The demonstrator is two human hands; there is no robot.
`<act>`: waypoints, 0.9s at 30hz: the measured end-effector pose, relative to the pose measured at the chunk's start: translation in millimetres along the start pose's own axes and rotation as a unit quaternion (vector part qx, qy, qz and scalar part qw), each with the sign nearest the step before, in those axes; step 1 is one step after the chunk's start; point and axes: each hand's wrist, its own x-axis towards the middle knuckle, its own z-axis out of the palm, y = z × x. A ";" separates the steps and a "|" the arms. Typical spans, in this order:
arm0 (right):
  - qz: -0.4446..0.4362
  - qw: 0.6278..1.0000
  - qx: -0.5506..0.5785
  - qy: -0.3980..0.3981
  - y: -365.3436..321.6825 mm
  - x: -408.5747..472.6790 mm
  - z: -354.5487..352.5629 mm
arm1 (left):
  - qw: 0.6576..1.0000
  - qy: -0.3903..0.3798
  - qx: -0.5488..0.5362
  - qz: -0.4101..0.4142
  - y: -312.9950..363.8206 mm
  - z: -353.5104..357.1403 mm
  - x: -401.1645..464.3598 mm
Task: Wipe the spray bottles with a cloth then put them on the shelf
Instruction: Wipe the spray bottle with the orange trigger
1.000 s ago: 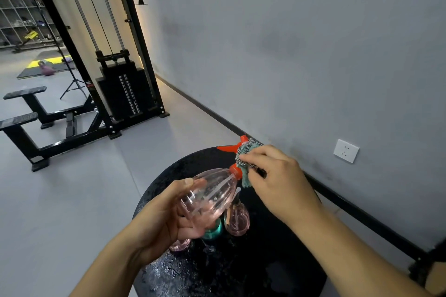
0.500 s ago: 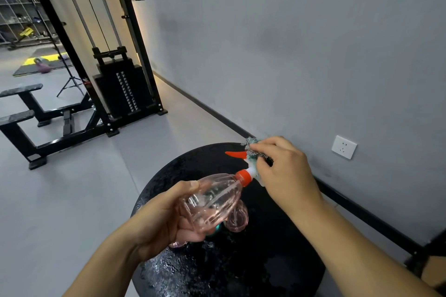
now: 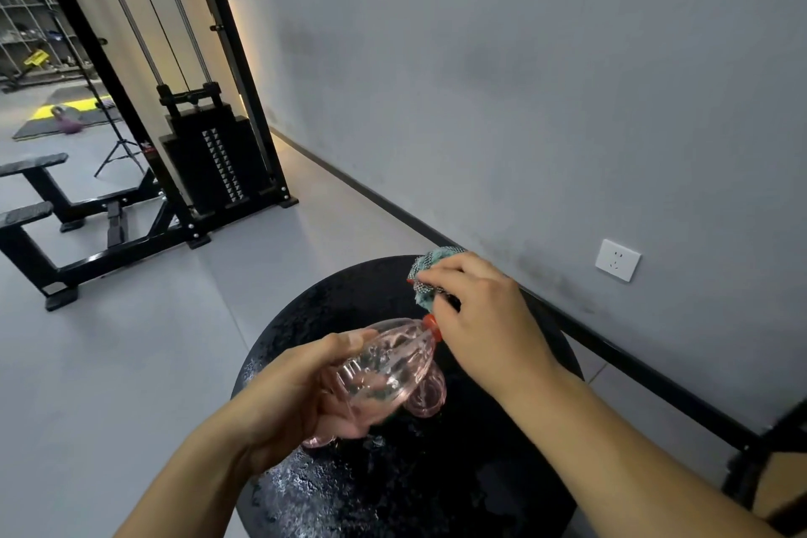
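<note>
- Gripping a clear pink spray bottle (image 3: 384,367) in the left hand (image 3: 297,402), fingers curled round its body, tilted with the neck pointing to the upper right, at centre frame above a round black table (image 3: 480,472).
- Pinching a teal cloth (image 3: 430,275) in the right hand (image 3: 484,315), bunched over the spray head just right of centre.
- Covering the orange trigger almost wholly now, where half a second ago it poked out to the left of the cloth; only the orange collar (image 3: 431,324) shows.
- Meaning, most likely: wiping of the head under way, body perhaps yet to do.
- Waiting on the wet tabletop behind the held one: another pink bottle (image 3: 430,395), partly hidden.
- Not showing any shelf close by, so placing looks some way off.
</note>
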 end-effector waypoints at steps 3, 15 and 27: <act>-0.019 0.999 0.004 -0.044 -2.0 -3.1 2.7 | 1.000 0.015 0.012 0.001 -2.2 2.6 0.3; -0.021 1.000 0.006 -0.015 0.4 -2.5 -0.4 | 0.999 0.031 -0.023 0.016 1.9 8.8 -2.0; 0.003 0.993 0.024 0.116 6.7 2.3 -7.9 | 0.999 0.035 -0.031 0.017 8.3 18.8 -3.1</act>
